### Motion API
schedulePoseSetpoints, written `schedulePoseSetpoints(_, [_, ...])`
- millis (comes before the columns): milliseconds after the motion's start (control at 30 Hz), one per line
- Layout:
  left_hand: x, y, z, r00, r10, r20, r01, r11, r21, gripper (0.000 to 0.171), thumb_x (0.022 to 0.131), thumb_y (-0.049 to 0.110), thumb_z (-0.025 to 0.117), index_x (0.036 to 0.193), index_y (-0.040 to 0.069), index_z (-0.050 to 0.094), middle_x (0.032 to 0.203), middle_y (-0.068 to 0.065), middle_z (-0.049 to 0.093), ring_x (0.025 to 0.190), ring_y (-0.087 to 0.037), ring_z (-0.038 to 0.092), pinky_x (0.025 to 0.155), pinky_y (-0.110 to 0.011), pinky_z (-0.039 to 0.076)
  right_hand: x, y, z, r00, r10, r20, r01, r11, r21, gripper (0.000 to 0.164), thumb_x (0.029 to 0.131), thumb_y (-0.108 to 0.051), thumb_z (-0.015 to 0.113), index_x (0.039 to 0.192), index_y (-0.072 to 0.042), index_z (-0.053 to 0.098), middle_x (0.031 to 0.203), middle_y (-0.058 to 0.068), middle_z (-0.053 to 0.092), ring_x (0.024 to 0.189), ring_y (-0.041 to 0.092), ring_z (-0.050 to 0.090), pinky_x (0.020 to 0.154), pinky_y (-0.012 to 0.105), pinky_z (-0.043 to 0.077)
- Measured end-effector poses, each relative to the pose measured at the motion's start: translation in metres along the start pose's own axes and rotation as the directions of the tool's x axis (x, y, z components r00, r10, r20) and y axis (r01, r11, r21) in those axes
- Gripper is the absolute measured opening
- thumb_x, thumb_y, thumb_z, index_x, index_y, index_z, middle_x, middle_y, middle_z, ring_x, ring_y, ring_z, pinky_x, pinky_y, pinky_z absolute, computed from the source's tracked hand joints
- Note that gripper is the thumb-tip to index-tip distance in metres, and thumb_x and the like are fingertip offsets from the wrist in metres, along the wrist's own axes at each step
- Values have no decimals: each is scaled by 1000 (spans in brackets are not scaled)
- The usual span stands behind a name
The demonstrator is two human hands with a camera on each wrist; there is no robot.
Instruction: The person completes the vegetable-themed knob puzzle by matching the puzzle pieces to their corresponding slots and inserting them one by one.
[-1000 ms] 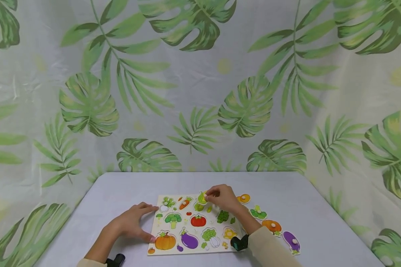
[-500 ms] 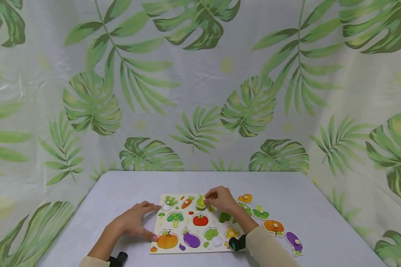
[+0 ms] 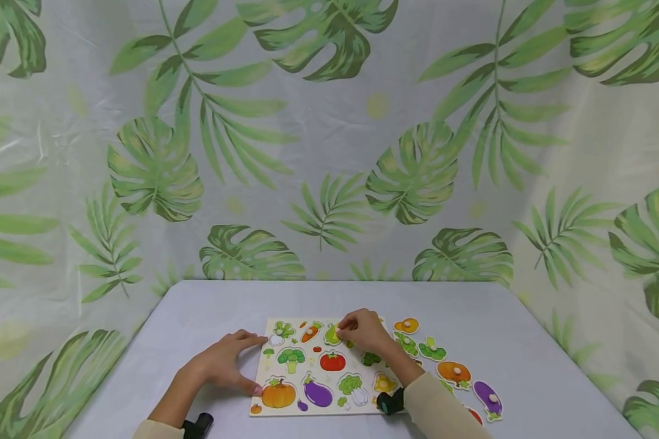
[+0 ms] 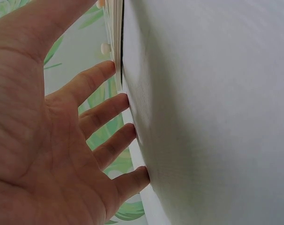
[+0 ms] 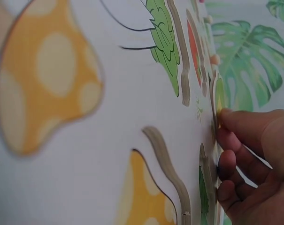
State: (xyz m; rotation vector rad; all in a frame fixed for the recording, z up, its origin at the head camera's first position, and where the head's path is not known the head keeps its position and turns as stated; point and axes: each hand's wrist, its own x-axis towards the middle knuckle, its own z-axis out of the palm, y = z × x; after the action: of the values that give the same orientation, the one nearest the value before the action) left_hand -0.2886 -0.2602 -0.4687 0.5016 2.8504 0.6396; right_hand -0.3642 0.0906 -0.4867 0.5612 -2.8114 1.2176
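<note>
A white vegetable puzzle board (image 3: 307,390) lies on the table. Near its back edge, my right hand (image 3: 364,331) pinches a green-and-yellow vegetable puzzle piece (image 3: 331,335) by thumb and finger; in the right wrist view this piece (image 5: 220,93) lies close against the board, and whether it is seated flush I cannot tell. At the board's left edge, my left hand (image 3: 221,364) touches with its thumb near the pumpkin (image 3: 278,395) and its index finger further back. Its fingers (image 4: 104,115) are spread and rather straight in the left wrist view.
Loose knobbed pieces lie right of the board: an orange one (image 3: 406,325), green ones (image 3: 432,349), a pumpkin (image 3: 454,373) and an eggplant (image 3: 488,400). A red piece (image 3: 475,416) shows partly behind the right sleeve (image 3: 442,405). A leaf-print curtain (image 3: 329,152) hangs behind the table.
The green-and-yellow piece has come down from askew over its printed spot to lined up with it, still pinched by my right hand. My left hand stays at the board's edge.
</note>
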Motion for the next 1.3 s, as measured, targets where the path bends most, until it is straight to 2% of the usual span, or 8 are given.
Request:
schedulePoseSetpoints(500, [2, 2, -2, 1000, 5, -7, -5, 1000, 3, 101, 62, 60, 92, 149, 27, 55, 149, -9, 51, 138, -40, 47, 107, -72, 41, 2, -7, -3, 1000, 13, 5, -12, 997, -71, 8, 93, -19, 77, 95, -11, 78, 77, -3, 63, 69, 12, 54, 58, 23, 46])
schedulePoseSetpoints(767, [2, 0, -1, 1000, 1, -7, -1, 1000, -1, 101, 61, 60, 92, 150, 28, 55, 149, -9, 51, 138, -40, 47, 106, -73, 41, 3, -6, -1, 1000, 22, 7, -22, 999, -48, 8, 92, -18, 79, 93, -11, 77, 75, -2, 62, 68, 14, 54, 56, 23, 46])
schedulePoseSetpoints(933, [2, -1, 1, 1000, 1, 4, -1, 1000, -7, 100, 62, 60, 92, 150, 28, 55, 149, -9, 51, 138, -41, 46, 106, -73, 41, 2, -3, -2, 1000, 16, 10, -15, 999, -50, 13, 91, -20, 79, 98, -9, 77, 77, -1, 62, 68, 15, 55, 56, 25, 47])
schedulePoseSetpoints(1100, [1, 0, 2, 1000, 10, 0, -10, 1000, 3, 101, 62, 61, 92, 150, 28, 55, 149, -8, 51, 137, -40, 47, 106, -72, 42, 0, -3, -7, 1000, 19, 2, -18, 999, -51, 17, 92, -21, 79, 103, -8, 77, 81, -1, 62, 73, 16, 54, 59, 26, 47])
schedulePoseSetpoints(1300, [-1, 1, 0, 1000, 16, -5, -16, 1000, 2, 101, 61, 61, 92, 149, 26, 55, 149, -10, 51, 138, -41, 46, 106, -73, 42, -6, -2, -16, 1000, 5, -4, -5, 998, -55, 12, 93, -17, 77, 102, -9, 77, 82, -1, 63, 75, 15, 54, 61, 25, 47])
